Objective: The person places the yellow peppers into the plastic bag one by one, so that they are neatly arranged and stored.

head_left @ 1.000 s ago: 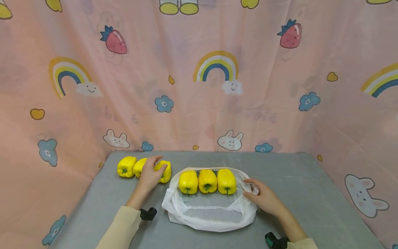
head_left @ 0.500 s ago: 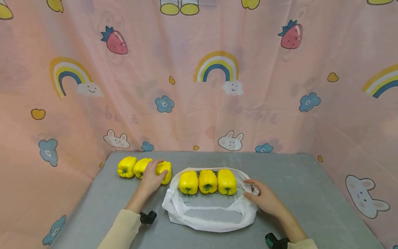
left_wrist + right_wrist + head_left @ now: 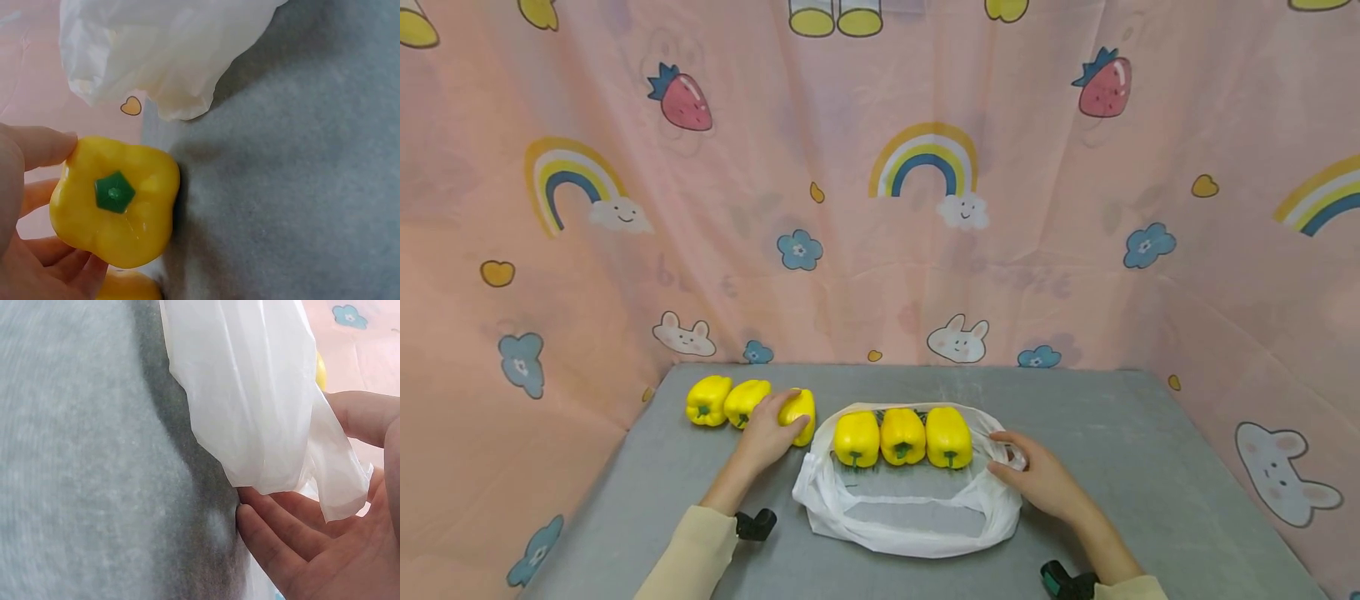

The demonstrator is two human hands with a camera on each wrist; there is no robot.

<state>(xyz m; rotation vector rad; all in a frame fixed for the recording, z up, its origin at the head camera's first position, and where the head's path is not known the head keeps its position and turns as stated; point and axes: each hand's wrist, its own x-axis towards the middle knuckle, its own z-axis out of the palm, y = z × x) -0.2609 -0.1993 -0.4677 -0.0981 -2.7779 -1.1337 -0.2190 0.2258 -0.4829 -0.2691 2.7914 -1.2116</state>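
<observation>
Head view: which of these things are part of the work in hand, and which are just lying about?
In hand:
- yellow pepper, gripped by the left hand
- white plastic bag, its edge held by the right hand
- three peppers in the bag

Lying about:
- two loose peppers at far left
- grey table
- pink curtain

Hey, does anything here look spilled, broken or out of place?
Nothing stands out. Three yellow peppers sit in a neat row in the white bag; the left hand grips another pepper, and the right hand holds the bag's edge.
</observation>
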